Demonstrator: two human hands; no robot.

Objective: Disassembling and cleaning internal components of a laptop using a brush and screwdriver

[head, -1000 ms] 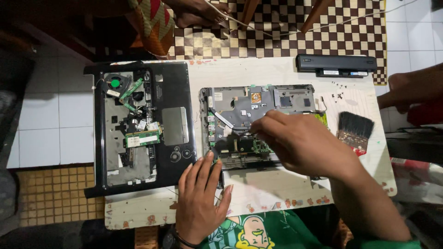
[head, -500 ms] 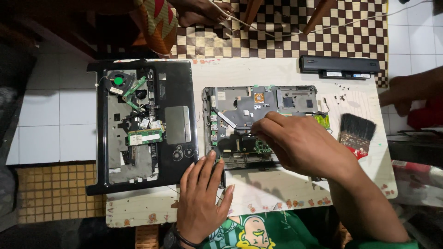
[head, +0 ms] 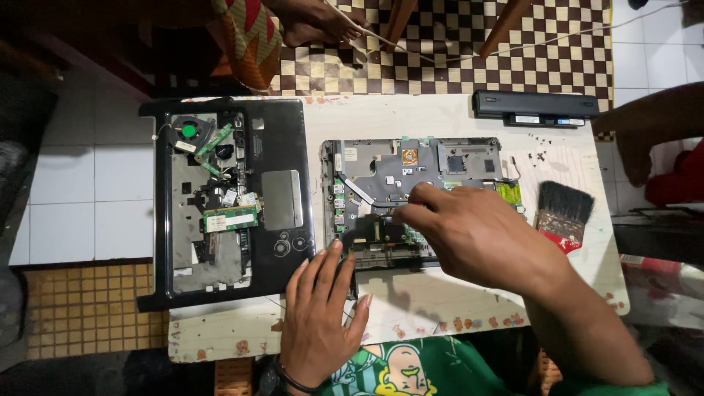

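Observation:
A bare laptop motherboard in its grey frame [head: 411, 172] lies in the middle of the small white table [head: 440, 114]. My right hand [head: 477, 235] rests on the board's lower middle, fingertips pinched on a small part there that I cannot make out. My left hand [head: 323, 315] lies flat on the table by the board's lower left corner, fingers spread, touching its edge. To the left lies the opened black laptop case [head: 227, 202] with a green-hubbed fan [head: 189, 132] and a green memory stick [head: 231, 218] inside.
A black laptop battery [head: 535, 105] lies at the table's far right edge. A flat brush [head: 563, 213] with black bristles and red ferrule sits right of the board, small screws [head: 539, 154] above it. Another person's arm [head: 645, 132] reaches in at right; a foot [head: 315, 22] rests on checkered floor.
My right hand has shifted slightly left and down over the motherboard. My left hand stays flat at the board's corner. Little else differs.

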